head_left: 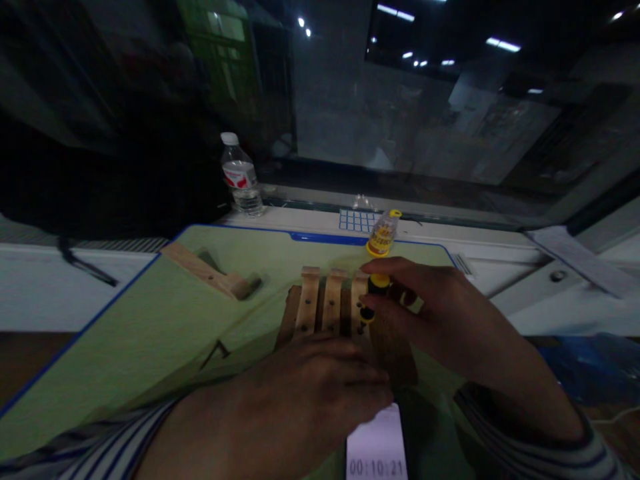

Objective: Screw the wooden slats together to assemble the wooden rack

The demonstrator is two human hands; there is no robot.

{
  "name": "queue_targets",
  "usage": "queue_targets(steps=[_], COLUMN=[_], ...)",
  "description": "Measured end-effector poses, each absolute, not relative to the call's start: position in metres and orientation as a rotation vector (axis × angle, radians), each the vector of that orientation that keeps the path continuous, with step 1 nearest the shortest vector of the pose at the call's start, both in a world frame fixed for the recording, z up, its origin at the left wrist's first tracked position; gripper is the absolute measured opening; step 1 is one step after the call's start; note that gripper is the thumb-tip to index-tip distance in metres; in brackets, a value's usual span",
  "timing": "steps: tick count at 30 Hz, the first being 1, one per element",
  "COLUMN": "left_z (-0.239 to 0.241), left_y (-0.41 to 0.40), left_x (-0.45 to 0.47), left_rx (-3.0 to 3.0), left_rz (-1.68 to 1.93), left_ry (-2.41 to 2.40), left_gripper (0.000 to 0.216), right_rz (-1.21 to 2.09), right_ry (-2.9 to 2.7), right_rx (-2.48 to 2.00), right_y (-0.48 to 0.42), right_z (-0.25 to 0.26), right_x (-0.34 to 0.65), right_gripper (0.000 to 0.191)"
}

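Note:
My right hand [435,300] is closed around a stubby screwdriver [379,285] with a yellow and black handle. Its lower end points down at a screw [362,328] in the rightmost of three curved wooden pieces. The middle piece [332,303] and the left piece [308,300] stand beside it, with dark holes in them. All three lie on a brown wooden base [395,343]. My left hand [310,380] lies across their near ends, fingers bent over the wood and gripping it; the fingertips are partly hidden.
A loose wooden piece [200,270] and dark screws [220,348] lie on the green blue-edged table [150,320]. A phone [376,443] showing a timer is below my left hand. A water bottle [243,180] and a small yellow-capped bottle [384,233] stand near the window.

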State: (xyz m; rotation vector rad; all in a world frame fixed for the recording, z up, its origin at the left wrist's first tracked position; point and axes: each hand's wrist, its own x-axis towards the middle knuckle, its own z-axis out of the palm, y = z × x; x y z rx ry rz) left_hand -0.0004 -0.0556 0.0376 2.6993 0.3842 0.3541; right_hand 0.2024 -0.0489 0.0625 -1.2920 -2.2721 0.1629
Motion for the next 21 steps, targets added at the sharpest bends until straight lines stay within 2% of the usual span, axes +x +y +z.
queue_targets(steps=[8, 21], left_z=[0.036, 0.034], left_y=[-0.057, -0.06], left_x=[0.002, -0.009], left_rx=[2.729, 2.762], left_rz=[0.32, 0.302], left_ry=[0.358, 0.594], left_gripper=[0.027, 0.035], right_rz=[0.169, 0.17], right_ry=[-2.281, -2.288], right_rx=[-1.316, -1.295], right_y=[-0.049, -0.048], right_z=[0.064, 0.063], right_x=[0.2, 0.201], right_gripper=[0.028, 0.028])
